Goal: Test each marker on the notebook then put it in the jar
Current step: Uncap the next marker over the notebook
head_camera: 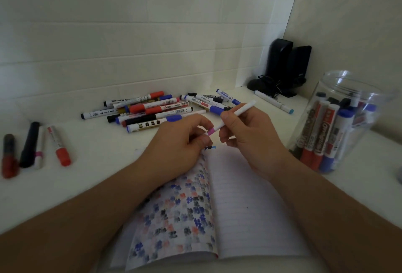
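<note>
Hands over notebook (250,196) — right hand (250,140) grips white marker (233,116), left hand (180,142) pinches its pink cap (210,131).

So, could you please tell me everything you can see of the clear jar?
The clear jar looks like transparent plastic, round and lidless, its open mouth tilted toward the camera. It stands on the white table at the right, beside the notebook. Red, blue and black markers stand inside. Neither hand touches it.
</note>
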